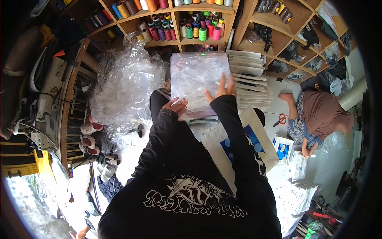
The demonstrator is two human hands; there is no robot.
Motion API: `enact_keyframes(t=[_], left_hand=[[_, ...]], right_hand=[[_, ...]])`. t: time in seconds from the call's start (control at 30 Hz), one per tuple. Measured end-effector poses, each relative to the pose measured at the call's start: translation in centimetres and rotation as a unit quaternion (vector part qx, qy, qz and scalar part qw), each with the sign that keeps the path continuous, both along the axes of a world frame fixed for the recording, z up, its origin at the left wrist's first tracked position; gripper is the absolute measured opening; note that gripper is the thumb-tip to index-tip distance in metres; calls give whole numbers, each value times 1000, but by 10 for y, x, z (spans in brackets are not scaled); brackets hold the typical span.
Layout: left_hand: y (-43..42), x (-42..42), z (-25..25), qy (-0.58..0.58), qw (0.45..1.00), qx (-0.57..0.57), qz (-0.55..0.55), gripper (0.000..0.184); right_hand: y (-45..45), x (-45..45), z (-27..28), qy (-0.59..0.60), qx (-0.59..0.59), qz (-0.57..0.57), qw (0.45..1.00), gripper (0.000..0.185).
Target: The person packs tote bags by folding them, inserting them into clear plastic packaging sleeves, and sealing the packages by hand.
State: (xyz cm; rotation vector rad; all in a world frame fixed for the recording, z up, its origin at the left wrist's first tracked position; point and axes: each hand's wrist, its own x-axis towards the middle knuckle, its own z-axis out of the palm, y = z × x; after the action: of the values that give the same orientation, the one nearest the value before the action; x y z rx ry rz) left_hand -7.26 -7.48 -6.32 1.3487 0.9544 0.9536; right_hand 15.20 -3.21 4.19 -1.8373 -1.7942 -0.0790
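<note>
A stack of clear plastic bags (199, 71) lies flat in front of me, its surface shiny and creased. My left hand (175, 106) is at the stack's near left corner, fingers curled together on the edge of the plastic. Over the right part of the stack, my right hand (221, 88) has its fingers spread, with nothing in them. Cream fabric bags (250, 85) are piled right beside the plastic. By my right leg lies a cream bag with a blue print (256, 139), partly covered by my sleeve.
A heap of crumpled clear plastic (123, 87) stands at left. Shelves hold thread spools (195, 30). Red-handled scissors (281, 119) lie on the floor. A person (322, 115) sits at right, hands on white, blue-printed items. Shoes (91, 135) and a sewing machine (43, 107) are at left.
</note>
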Motion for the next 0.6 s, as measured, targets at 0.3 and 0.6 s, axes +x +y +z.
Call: enact_keyframes(t=[0.3, 0.6], left_hand=[[-10, 43, 45, -344, 884, -245, 201, 33], [-12, 54, 51, -224, 902, -233, 286, 25]], right_hand=[[-10, -28, -17, 11, -202, 283, 938, 31], [5, -22, -29, 81, -139, 267, 950, 17]])
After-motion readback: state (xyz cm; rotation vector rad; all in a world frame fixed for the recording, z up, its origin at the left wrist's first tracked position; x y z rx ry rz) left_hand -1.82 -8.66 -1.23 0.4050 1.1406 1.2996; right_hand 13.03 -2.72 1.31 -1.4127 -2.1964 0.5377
